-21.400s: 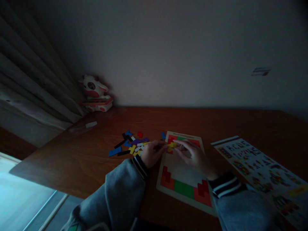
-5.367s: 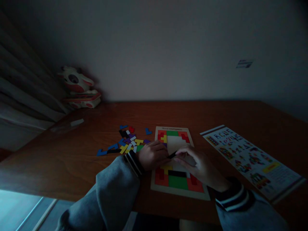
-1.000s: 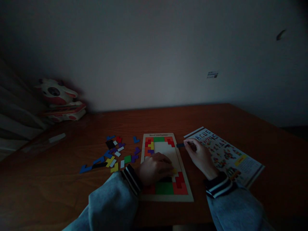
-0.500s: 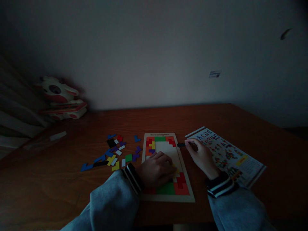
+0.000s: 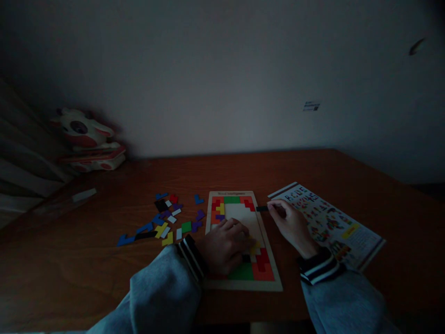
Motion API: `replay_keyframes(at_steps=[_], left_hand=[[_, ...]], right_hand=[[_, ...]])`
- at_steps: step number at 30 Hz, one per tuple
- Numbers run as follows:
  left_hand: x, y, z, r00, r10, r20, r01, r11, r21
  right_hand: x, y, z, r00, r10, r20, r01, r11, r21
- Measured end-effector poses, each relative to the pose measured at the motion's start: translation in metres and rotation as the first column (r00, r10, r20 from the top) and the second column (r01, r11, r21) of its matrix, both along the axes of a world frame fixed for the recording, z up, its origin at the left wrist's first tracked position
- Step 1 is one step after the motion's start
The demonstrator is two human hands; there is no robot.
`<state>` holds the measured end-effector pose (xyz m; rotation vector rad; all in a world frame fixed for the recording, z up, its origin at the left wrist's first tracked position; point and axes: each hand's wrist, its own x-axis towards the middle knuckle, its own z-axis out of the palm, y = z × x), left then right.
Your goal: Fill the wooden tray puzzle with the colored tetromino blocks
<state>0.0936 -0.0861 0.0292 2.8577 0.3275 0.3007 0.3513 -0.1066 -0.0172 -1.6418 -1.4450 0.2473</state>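
Note:
A wooden puzzle board (image 5: 277,273) lies flat on the table, with coloured pieces set along its edges and bare wood in its upper middle. My left hand (image 5: 227,243) rests over the board's lower middle, its fingertips at a yellow piece (image 5: 255,247); whether it grips that piece is blurred. Just right of the board, my right hand (image 5: 290,222) pinches one end of a black strip-shaped piece (image 5: 262,208). Loose pieces in several colours, such as a green square (image 5: 187,227), are scattered left of the board.
A printed sheet (image 5: 361,239) lies on the brown table (image 5: 222,171) beneath and beyond my right forearm. At the far left stands a cow-shaped toy (image 5: 92,139) beside a curtain (image 5: 24,144). A pale strip (image 5: 84,195) lies at the left, and a wall rises behind.
My left fingers have shifted slightly over the board, showing more of a black piece beneath them. My right hand stays almost in place with the black piece.

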Motion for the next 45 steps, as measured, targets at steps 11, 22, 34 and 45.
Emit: replay_keyframes(at_steps=[11,22,34,45], left_hand=[[-0.002,0.004,-0.005,0.999,-0.036,0.024,0.035,0.999,0.007],[-0.005,0.008,-0.006,0.978,-0.170,0.118,0.174,0.984,-0.027],[-0.007,0.008,-0.011,0.982,-0.174,0.075,0.178,0.982,-0.060],[-0.007,0.007,-0.007,0.985,-0.163,0.048,0.166,0.983,-0.081]], right_hand=[[0.001,0.001,-0.003,1.000,-0.014,0.006,0.014,1.000,-0.004],[0.000,0.000,0.000,1.000,-0.009,0.010,0.009,1.000,0.005],[0.000,-0.001,0.002,1.000,-0.005,0.022,0.005,1.000,0.001],[0.001,0.001,-0.003,1.000,0.000,0.015,0.000,1.000,0.002]])
